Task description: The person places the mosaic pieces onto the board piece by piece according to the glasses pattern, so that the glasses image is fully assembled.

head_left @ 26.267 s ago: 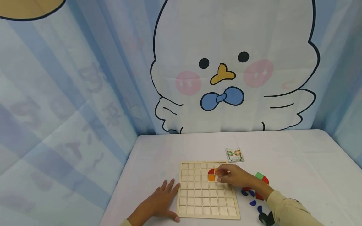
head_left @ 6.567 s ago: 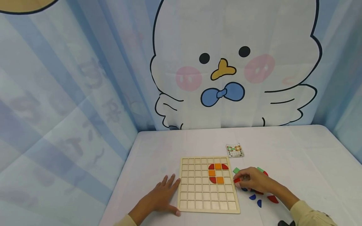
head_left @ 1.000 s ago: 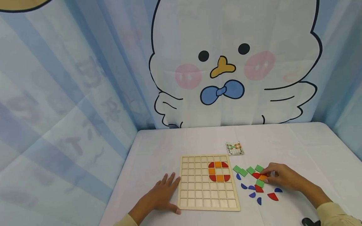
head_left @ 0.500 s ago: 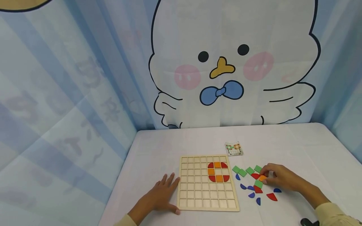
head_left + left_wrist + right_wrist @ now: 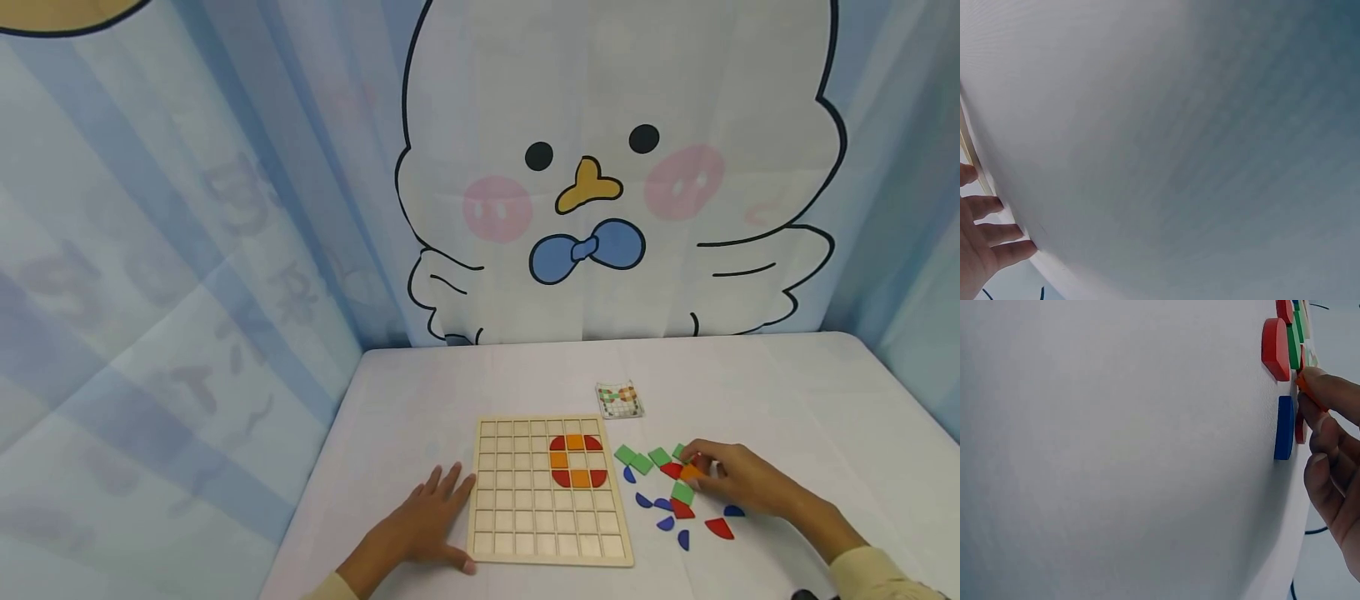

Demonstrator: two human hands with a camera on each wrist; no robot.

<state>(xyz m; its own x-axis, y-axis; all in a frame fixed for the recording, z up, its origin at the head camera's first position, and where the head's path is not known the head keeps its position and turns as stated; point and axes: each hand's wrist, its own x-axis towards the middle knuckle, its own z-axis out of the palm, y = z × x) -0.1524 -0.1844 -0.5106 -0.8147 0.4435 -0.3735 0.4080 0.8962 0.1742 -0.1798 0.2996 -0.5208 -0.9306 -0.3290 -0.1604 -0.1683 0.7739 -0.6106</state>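
Note:
My right hand (image 5: pixel 738 479) pinches an orange square tile (image 5: pixel 690 472) between thumb and fingertips, just over the loose pieces right of the wooden grid board (image 5: pixel 517 525). In the right wrist view the orange tile (image 5: pixel 1312 394) shows edge-on between thumb and finger. Set into the board's upper right are red quarter-round tiles (image 5: pixel 592 442) at the corners of a small ring, with orange square tiles (image 5: pixel 580 478) between them; its right-middle cell and centre show bare wood. My left hand (image 5: pixel 427 525) lies spread on the table, fingertips and thumb at the board's left edge.
Several green squares (image 5: pixel 624 454), red quarter-rounds (image 5: pixel 720 528) and blue half-rounds (image 5: pixel 665 523) lie scattered right of the board. A small pattern card (image 5: pixel 619 400) lies behind its far right corner. Something black (image 5: pixel 805 595) shows at the bottom edge, near the right sleeve.
Over the longer span, red and orange tiles were added to the board and the loose pieces spread out. In the last half second, the pinched orange tile shifted slightly left; the left hand stayed put.

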